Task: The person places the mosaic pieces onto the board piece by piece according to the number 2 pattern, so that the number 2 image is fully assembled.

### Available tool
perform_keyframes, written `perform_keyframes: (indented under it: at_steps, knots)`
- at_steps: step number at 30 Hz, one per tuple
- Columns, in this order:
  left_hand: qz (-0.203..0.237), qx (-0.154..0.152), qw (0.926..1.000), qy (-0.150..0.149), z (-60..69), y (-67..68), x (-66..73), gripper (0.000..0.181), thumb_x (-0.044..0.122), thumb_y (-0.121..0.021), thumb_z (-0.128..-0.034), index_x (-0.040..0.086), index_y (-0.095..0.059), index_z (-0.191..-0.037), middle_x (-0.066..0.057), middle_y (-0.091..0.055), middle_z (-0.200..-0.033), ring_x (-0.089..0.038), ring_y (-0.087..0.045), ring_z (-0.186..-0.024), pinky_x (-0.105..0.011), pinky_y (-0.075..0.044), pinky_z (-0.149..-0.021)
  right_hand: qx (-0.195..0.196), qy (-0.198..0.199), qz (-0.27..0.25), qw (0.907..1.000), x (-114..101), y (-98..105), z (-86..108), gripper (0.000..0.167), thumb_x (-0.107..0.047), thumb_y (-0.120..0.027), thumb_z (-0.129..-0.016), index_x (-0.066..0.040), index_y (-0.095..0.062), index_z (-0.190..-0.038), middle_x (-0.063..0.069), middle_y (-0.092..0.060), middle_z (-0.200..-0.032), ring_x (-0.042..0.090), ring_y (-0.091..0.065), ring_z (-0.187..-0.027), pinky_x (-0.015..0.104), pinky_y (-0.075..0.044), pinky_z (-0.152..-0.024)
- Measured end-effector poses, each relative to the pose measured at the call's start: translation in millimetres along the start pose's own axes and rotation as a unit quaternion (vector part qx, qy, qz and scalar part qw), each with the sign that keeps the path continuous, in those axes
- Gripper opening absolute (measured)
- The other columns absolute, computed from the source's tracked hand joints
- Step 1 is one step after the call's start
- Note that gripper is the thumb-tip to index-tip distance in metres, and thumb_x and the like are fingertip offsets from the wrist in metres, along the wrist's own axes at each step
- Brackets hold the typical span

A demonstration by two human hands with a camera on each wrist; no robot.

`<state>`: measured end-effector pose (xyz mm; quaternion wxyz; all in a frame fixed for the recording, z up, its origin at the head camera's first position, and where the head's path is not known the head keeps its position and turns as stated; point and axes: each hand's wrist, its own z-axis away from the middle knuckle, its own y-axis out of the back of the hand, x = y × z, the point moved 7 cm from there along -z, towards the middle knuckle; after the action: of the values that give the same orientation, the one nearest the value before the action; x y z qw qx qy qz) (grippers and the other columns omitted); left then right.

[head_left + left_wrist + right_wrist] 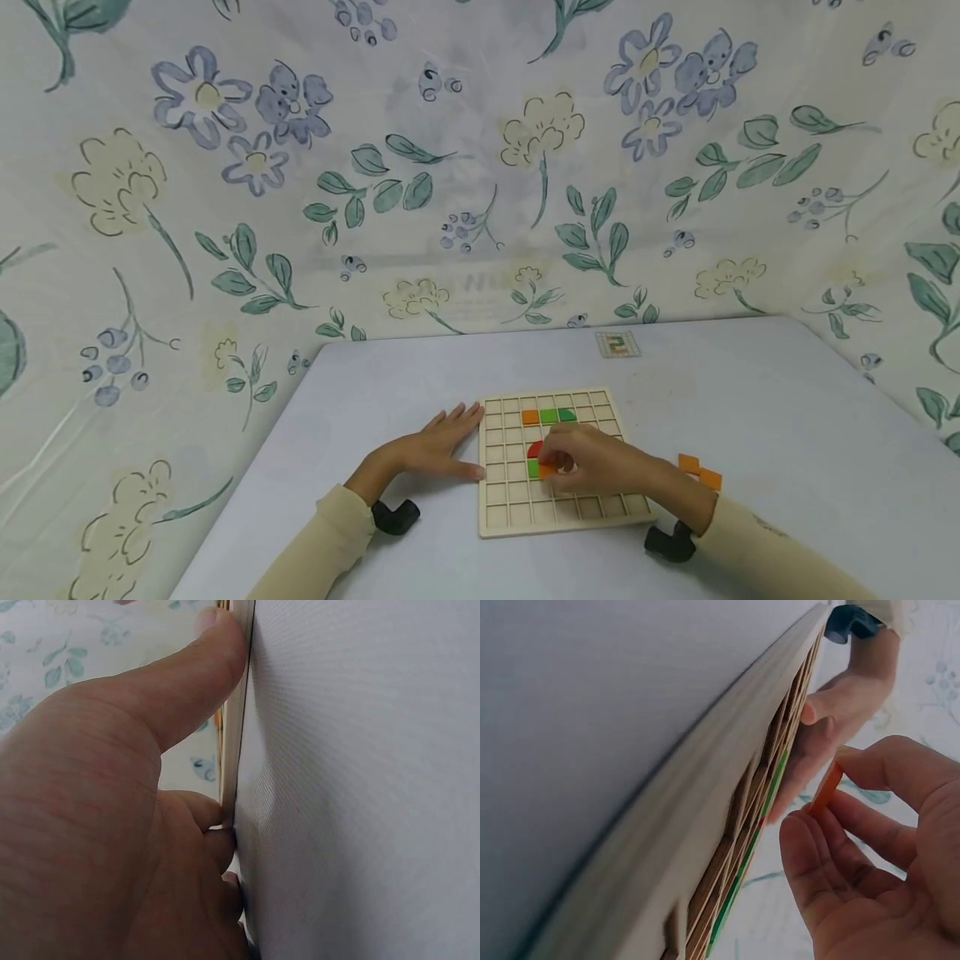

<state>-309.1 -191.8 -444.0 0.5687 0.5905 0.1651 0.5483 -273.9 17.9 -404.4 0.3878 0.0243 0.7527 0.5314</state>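
Observation:
A wooden grid board [495,496] lies on the table. My right hand [600,458] is over its middle, pinching an orange square tile [826,789] between thumb and fingers; in the right wrist view that tile is held just off the board. Beside those fingertips sit a light green tile [533,468] and a rounded red tile [534,450], partly covered by the hand. Farther up the grid, an orange tile [531,417], a green tile [549,415] and a rounded dark green tile [567,414] form a row. My left hand [435,446], fingers spread, touches the board's left edge.
Loose orange tiles [710,478] lie right of the board, near the right forearm. A small card with a coloured grid pattern [618,344] lies toward the table's back edge. Flower-printed cloth [465,167] hangs behind the table.

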Motion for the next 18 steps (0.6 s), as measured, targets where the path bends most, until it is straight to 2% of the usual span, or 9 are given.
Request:
perform_keyframes:
  at_steps: [18]
  knots:
    - [0.003,-0.001,1.0000,-0.002,1.7,1.2,3.6,0.108,0.057,-0.070,-0.0862,0.008,-0.011,-0.161,-0.007,-0.006,-0.170,-0.030,0.001,-0.157,-0.053,0.000,-0.127,0.007,0.002,0.011,0.9999,-3.1,-14.5,-4.7,0.014,-0.013,-0.076,-0.086,-0.011,-0.071,-0.099,-0.007,-0.061,-0.096,0.001,-0.052,-0.082,0.015,-0.052,-0.073]
